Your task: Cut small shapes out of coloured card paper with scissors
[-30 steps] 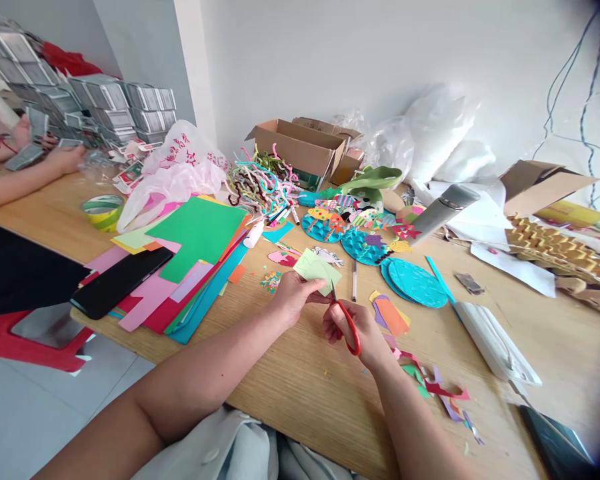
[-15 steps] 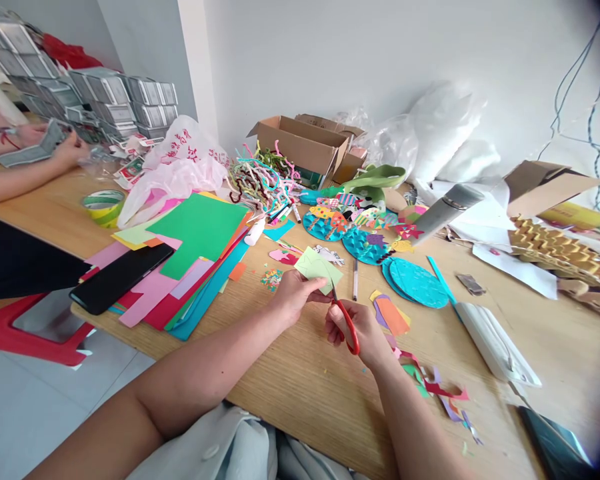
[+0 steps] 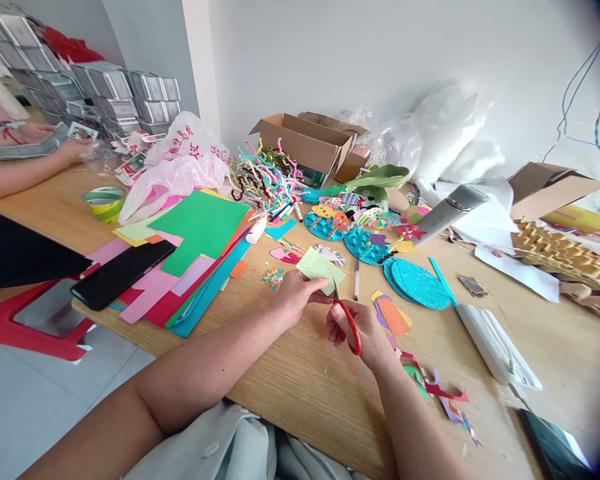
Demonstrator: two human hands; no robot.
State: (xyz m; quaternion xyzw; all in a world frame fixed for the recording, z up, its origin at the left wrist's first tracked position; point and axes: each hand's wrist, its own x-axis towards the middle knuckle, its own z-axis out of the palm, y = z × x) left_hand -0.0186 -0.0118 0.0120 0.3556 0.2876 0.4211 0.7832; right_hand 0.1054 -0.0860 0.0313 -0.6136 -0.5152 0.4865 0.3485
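Observation:
Between thumb and fingers, my left hand (image 3: pixel 299 293) pinches a small sheet of pale green paper (image 3: pixel 316 265) that bears faint drawn lines. My right hand (image 3: pixel 357 328) is closed round the red handles of a pair of scissors (image 3: pixel 351 327). The blades point up and away, meeting the paper's lower right edge. Just beyond the paper lie a pen (image 3: pixel 357 280), pink and red paper cutouts (image 3: pixel 286 256) and a heap of tiny coloured scraps (image 3: pixel 273 278). Orange and purple paper pieces (image 3: pixel 393 313) lie right of my right hand.
Stacked coloured paper (image 3: pixel 205 223) with a black phone (image 3: pixel 123 275) on it lies left. Behind are pipe cleaners (image 3: pixel 267 177), blue discs with paper fish (image 3: pixel 365 245) and a cardboard box (image 3: pixel 300 143). A white power strip (image 3: pixel 500 343) lies right. Another person's hands (image 3: pixel 67 150) work far left.
My hands, the paper and the scissors stay nearly in place. The view has shifted slightly. At far left, the other person's hands have moved, and a playing card now shows there.

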